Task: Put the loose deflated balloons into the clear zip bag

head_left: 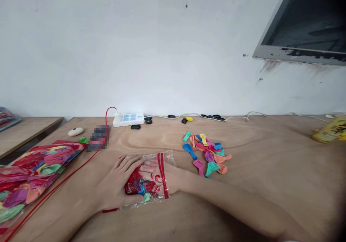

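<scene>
A clear plastic bag [162, 191] with red stripes and a red swirl print lies on the wooden table. Red, blue and green balloons [140, 188] show through its plastic. My left hand [119, 184] rests over the bag's left end, fingers stretched and thumb apart. From the right, my right hand [159, 173] reaches into the bag's mouth; its fingers look outstretched through the film, partly hidden by print and glare. Just right of the bag is a loose pile of mixed-colour balloons [209, 157] on the tabletop.
On the left lies a large bag of balloons [40, 177], with a red cable [70, 173] beside it. A blurred dark object [97, 138], a white mouse [76, 131] and a power strip [129, 119] sit farther back. A yellow packet [331, 129] stands far right.
</scene>
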Demonstrator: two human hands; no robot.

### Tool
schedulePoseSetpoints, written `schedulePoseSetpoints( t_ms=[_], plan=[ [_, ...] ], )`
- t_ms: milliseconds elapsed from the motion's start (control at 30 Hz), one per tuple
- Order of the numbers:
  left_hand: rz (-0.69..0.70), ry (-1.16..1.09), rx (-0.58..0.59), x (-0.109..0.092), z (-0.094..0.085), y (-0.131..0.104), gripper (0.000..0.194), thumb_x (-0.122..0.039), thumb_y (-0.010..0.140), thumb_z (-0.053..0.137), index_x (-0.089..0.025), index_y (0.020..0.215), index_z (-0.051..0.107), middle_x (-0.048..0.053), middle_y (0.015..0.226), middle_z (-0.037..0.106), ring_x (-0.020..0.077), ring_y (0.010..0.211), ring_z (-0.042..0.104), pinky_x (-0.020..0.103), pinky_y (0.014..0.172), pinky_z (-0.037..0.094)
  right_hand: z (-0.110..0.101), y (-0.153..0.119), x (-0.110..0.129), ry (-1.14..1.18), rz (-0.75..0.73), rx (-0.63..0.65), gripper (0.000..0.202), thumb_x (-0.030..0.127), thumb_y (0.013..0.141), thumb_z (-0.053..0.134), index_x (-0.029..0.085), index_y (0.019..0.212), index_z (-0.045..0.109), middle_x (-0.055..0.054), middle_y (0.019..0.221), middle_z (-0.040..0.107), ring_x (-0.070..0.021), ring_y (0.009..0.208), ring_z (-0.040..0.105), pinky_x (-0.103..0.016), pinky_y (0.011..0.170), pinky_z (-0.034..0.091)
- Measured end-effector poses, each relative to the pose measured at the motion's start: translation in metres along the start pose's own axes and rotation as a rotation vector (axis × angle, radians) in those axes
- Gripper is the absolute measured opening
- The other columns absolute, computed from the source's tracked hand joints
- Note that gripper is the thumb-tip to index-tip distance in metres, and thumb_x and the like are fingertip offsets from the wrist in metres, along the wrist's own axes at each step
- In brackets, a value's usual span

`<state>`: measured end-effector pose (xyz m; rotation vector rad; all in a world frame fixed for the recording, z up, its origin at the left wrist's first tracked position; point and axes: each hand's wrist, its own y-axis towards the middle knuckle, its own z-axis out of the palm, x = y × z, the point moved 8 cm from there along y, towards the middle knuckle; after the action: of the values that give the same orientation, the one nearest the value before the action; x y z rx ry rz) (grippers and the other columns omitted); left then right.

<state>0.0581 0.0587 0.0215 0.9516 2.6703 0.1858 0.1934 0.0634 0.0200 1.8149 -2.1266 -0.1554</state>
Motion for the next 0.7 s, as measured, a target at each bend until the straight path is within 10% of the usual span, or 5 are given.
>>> schedulePoseSetpoints(
  t_ms=[267, 433, 700],
  plan=[
    [0.013, -0.013, 0.007, -0.001, 0.001, 0.0, 0.104, -0.078, 0.082, 0.074, -0.034, 0.166, 0.032, 0.01, 0.165, 0.045, 0.0382, 0.149, 0.044, 0.061, 0.128, 0.028, -0.067, -0.091, -0.003, -0.016, 0.275, -0.072, 0.044, 0.027, 0.109, 0.05, 0.025, 0.153, 0.055, -0.008, 0.153, 0.06, -0.0241, 0.146, 0.052, -0.046, 0.125, 0.04],
    [-0.004, -0.012, 0.021, 0.003, 0.005, -0.001, 0.105, -0.081, 0.081, 0.073, -0.035, 0.166, 0.033, 0.01, 0.166, 0.043, 0.0404, 0.15, 0.043, 0.066, 0.129, 0.024, -0.101, -0.159, -0.04, -0.079, 0.479, -0.226, 0.026, 0.019, 0.102, 0.056, 0.026, 0.117, 0.076, -0.008, 0.127, 0.074, -0.0259, 0.119, 0.068, -0.047, 0.106, 0.054],
    [0.004, -0.007, 0.024, 0.004, 0.006, -0.002, 0.105, -0.08, 0.081, 0.073, -0.035, 0.166, 0.032, 0.01, 0.167, 0.042, 0.0406, 0.151, 0.042, 0.066, 0.128, 0.025, -0.108, -0.201, -0.065, 0.042, 0.623, -0.172, 0.02, 0.025, 0.098, 0.063, 0.027, 0.096, 0.083, -0.006, 0.116, 0.075, -0.0245, 0.107, 0.07, -0.042, 0.097, 0.056]
  ],
)
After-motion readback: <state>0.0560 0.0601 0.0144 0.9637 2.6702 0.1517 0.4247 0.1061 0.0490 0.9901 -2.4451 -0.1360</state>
